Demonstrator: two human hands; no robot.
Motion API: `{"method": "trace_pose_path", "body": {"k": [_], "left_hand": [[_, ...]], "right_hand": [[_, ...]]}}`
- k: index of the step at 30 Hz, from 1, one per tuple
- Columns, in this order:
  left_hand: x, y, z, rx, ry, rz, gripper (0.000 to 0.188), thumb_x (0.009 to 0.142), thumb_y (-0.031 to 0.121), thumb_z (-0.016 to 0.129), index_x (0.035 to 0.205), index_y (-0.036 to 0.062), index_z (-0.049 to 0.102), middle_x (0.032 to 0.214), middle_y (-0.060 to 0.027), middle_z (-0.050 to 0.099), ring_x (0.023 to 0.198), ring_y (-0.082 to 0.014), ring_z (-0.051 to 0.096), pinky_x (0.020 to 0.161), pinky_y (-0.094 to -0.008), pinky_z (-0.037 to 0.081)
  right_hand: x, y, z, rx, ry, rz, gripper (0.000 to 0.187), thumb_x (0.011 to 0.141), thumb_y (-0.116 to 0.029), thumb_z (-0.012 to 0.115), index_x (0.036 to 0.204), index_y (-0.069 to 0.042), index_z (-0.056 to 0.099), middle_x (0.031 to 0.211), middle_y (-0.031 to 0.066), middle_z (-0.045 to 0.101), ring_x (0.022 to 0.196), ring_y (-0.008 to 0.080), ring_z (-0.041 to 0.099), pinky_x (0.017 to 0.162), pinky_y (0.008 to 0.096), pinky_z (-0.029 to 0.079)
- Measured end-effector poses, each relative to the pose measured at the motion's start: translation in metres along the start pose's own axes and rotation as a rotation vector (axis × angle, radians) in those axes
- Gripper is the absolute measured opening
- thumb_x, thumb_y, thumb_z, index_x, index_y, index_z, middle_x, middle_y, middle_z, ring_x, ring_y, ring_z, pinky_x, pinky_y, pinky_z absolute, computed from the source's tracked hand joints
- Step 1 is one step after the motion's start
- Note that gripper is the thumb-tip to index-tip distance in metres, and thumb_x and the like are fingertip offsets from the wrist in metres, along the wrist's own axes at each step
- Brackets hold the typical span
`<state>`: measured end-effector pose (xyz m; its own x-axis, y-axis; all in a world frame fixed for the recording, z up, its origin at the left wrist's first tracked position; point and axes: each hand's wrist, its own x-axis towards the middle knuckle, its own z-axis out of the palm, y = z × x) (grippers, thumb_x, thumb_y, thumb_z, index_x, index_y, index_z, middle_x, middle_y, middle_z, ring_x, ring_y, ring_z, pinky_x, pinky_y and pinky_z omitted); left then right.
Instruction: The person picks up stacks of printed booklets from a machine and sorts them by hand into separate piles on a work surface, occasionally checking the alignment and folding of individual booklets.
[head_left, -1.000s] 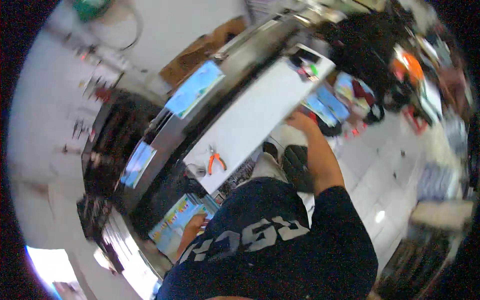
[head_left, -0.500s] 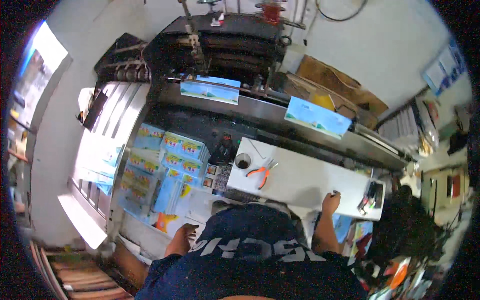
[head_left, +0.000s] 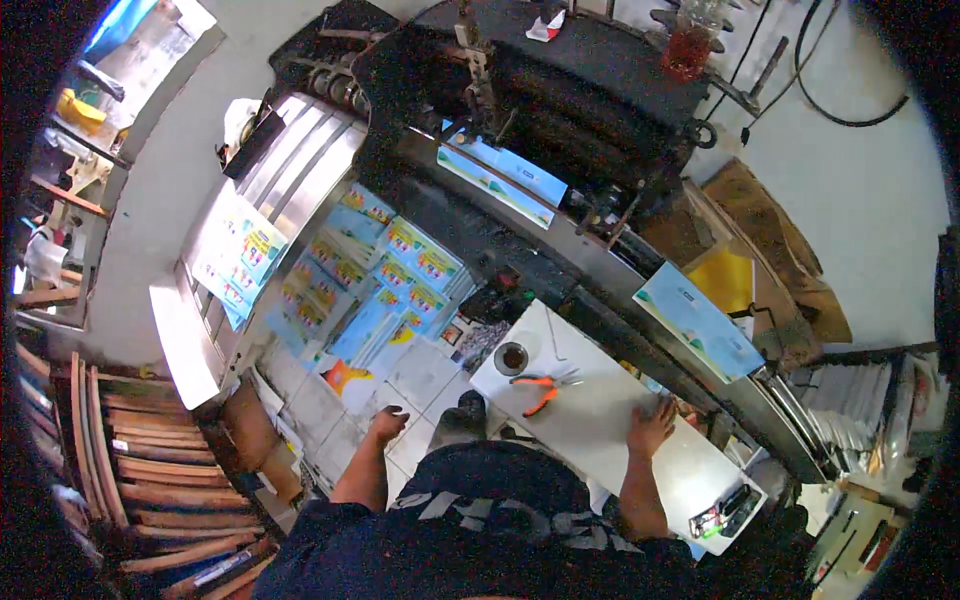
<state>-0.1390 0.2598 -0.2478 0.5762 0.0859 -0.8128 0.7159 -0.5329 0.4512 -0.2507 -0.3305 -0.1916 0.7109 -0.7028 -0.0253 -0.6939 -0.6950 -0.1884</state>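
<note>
My right hand (head_left: pixel 650 428) rests on the white tabletop (head_left: pixel 605 455) with its fingers spread, near the far edge. Over the tiled floor, left of the table, my left hand (head_left: pixel 388 423) hangs loosely with its fingers apart, holding nothing. Orange-handled pliers (head_left: pixel 540 392) lie on the table to the left of my right hand. Just beyond them stands a small round container (head_left: pixel 511 357) with dark contents, and a thin bent metal rod (head_left: pixel 556 335) lies close by. A tray (head_left: pixel 730 515) with small dark items sits at the table's right end.
A large dark machine (head_left: pixel 580 90) stands beyond the table, with blue printed sheets (head_left: pixel 700 322) along its front bar. Printed stacks (head_left: pixel 415 255) sit on the floor. A metal slatted rack (head_left: pixel 300 140) is at the left, and wooden boards (head_left: pixel 170 455) fill a shelf lower left.
The view has turned, so the table slants more steeply. My right hand, earlier curled near the table's near edge, now lies spread farther across it. My left hand has lifted away from my body.
</note>
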Motion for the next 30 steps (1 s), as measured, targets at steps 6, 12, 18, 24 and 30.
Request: {"method": "trace_pose_path", "body": {"k": [6, 12, 18, 24, 30], "left_hand": [[-0.032, -0.005, -0.011, -0.117, 0.069, -0.079, 0.053, 0.08, 0.025, 0.07, 0.123, -0.0027, 0.054, 0.079, -0.0115, 0.066, 0.064, -0.0165, 0.061, 0.056, -0.0299, 0.049], [-0.027, -0.015, 0.004, -0.012, 0.141, -0.093, 0.056, 0.08, 0.028, 0.07, 0.126, 0.0011, 0.052, 0.078, -0.0118, 0.066, 0.062, -0.0182, 0.062, 0.056, -0.0315, 0.05], [0.041, -0.025, -0.002, 0.37, 0.179, 0.306, 0.059, 0.081, 0.033, 0.067, 0.125, -0.0012, 0.047, 0.077, -0.0125, 0.066, 0.069, -0.0213, 0.063, 0.063, -0.0327, 0.05], [0.047, 0.131, 0.011, -0.179, 0.181, 0.309, 0.049, 0.083, 0.025, 0.065, 0.121, -0.0011, 0.047, 0.083, -0.0142, 0.067, 0.07, -0.0186, 0.062, 0.061, -0.0312, 0.049], [0.076, 0.242, 0.039, -0.56, 0.048, 0.414, 0.045, 0.084, 0.022, 0.063, 0.119, -0.0015, 0.048, 0.083, -0.0101, 0.065, 0.07, -0.0187, 0.06, 0.06, -0.0309, 0.047]], "right_hand": [[0.012, -0.004, 0.024, -0.105, -0.053, 0.107, 0.077, 0.09, -0.056, 0.045, 0.149, -0.014, 0.02, 0.156, 0.013, 0.014, 0.143, 0.033, 0.012, 0.107, 0.0622, 0.019], [0.019, -0.005, 0.029, -0.16, -0.041, 0.075, 0.079, 0.088, -0.059, 0.046, 0.148, -0.013, 0.023, 0.154, 0.016, 0.018, 0.141, 0.0377, 0.016, 0.101, 0.0679, 0.023], [0.02, 0.034, 0.035, -0.058, -0.028, -0.193, 0.078, 0.087, -0.054, 0.055, 0.144, -0.008, 0.028, 0.149, 0.018, 0.027, 0.137, 0.0418, 0.025, 0.101, 0.0624, 0.031], [0.003, 0.039, -0.012, 0.177, -0.183, -0.241, 0.082, 0.088, -0.045, 0.06, 0.146, -0.002, 0.021, 0.151, 0.0262, 0.012, 0.139, 0.0406, 0.019, 0.111, 0.0461, 0.029], [-0.02, 0.049, -0.02, 0.067, -0.351, -0.127, 0.082, 0.088, -0.039, 0.062, 0.146, 0.001, 0.019, 0.152, 0.0267, 0.009, 0.139, 0.0421, 0.019, 0.111, 0.046, 0.028]]}}
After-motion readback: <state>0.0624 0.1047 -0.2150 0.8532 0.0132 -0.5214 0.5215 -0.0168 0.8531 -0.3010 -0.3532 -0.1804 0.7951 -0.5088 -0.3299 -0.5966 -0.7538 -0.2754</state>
